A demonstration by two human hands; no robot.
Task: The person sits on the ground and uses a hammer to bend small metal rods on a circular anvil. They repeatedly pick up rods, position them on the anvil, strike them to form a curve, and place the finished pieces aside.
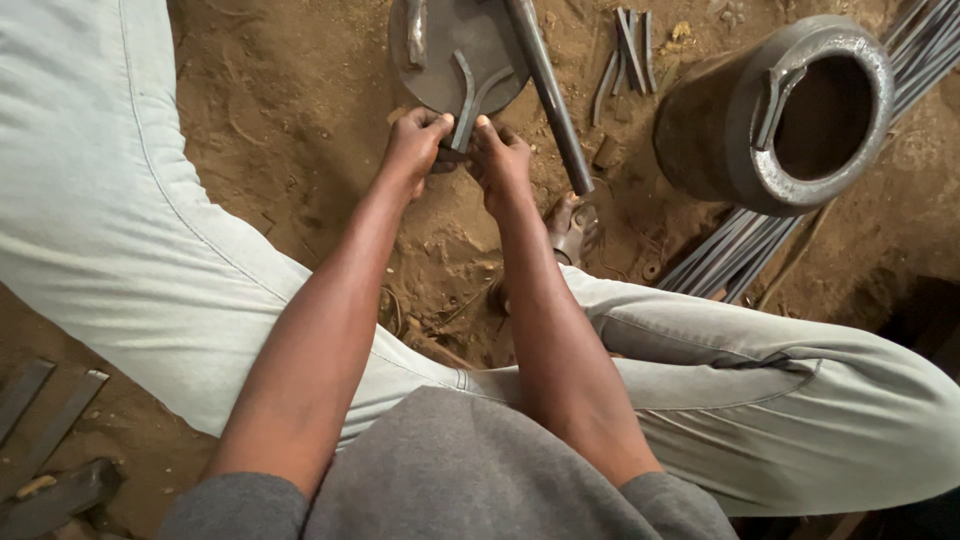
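A pair of curved metal strips [468, 100] is gripped at its near end by both hands. The left hand [415, 150] is closed on the left side of that end, with the thumb pressed against the metal. The right hand [500, 165] is closed on the right side, and its thumb is raised against the same end. The two hands are held just beside each other, almost touching. The strips are forked apart toward the far side, and their far ends are laid on a round metal plate [440, 50] resting on the dirt floor [300, 110].

A long dark metal rod [548, 95] is laid at a slant just right of the hands, across the edge of the plate. Several short flat metal pieces [628, 50] are scattered farther right on the floor. A round metal vessel [780, 110] with a wide rim is tipped on its side at the far right. A bundle of thin rods [730, 255] is laid beneath it. Flat metal bars [45, 420] are seen at the near left.
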